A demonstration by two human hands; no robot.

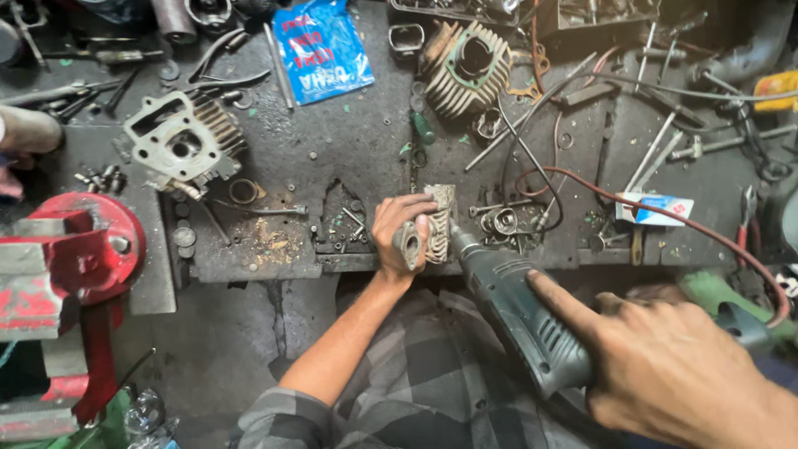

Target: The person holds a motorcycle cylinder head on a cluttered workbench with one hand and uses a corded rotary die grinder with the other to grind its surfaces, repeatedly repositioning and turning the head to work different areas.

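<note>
My left hand grips a small finned metal engine part and holds it on edge at the front of the workbench. My right hand holds a grey electric hand tool, forefinger stretched along its body. The tool's nose touches the right side of the finned part. A red cable runs from the tool's rear across the bench.
A dark metal workbench carries a finned cylinder head, a finned cylinder, a blue plastic packet, rods, bolts and washers. A red bench vise stands at the left. Pliers lie at the right.
</note>
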